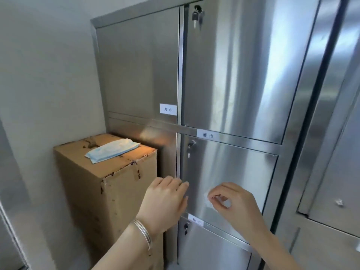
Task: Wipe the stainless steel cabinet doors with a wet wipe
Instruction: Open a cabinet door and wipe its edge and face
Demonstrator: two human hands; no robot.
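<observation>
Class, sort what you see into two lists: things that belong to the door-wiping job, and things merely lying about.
Job: middle cabinet door, wet wipe, right hand pinching it, left hand at the door's edge, pack of wipes.
Lying about: cardboard box, key in top lock, paper labels.

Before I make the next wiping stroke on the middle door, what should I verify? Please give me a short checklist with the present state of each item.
1. The wet wipe is held firmly: ok, the right hand pinches it between thumb and fingers.
2. The wipe lies flat against the middle door: cannot tell, it looks bunched and blurred.
3. The door is steadied: ok, the fingertips of the left hand rest at its left edge.
4. The stroke path is free of snags: not ok, a key hangs from the lock at the upper left.
5. Spare wipes are near: ok, the pack of wipes lies on the cardboard box.
</observation>
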